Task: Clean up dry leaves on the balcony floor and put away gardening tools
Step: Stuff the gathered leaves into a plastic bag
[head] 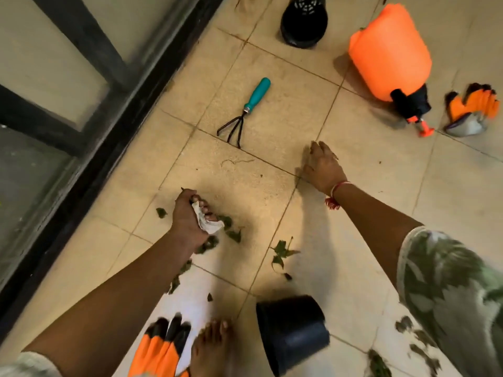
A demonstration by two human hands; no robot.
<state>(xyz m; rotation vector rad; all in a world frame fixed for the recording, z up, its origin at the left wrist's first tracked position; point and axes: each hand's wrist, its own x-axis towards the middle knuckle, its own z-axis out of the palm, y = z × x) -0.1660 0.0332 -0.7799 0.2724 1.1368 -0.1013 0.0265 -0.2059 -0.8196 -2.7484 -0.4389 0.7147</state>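
My left hand [190, 216] is closed around a crumpled white cloth [208, 223] low over the tiled floor, with dry green leaves [231, 234] scattered right beside and under it. More leaves [281, 253] lie in the middle and at the lower right [416, 336]. My right hand [322, 165] rests palm down on the tiles, fingers together, holding nothing I can see. A teal-handled hand rake [246, 111] lies just beyond both hands. An orange pressure sprayer [390, 59] lies on its side at the upper right.
A black pot [292, 331] lies tipped near my bare foot [211, 346]. Orange-and-black gloves lie at the bottom [160, 346] and at the right edge [473, 107]. Another black pot [303, 21] stands at the top. A dark door frame [103, 131] runs along the left.
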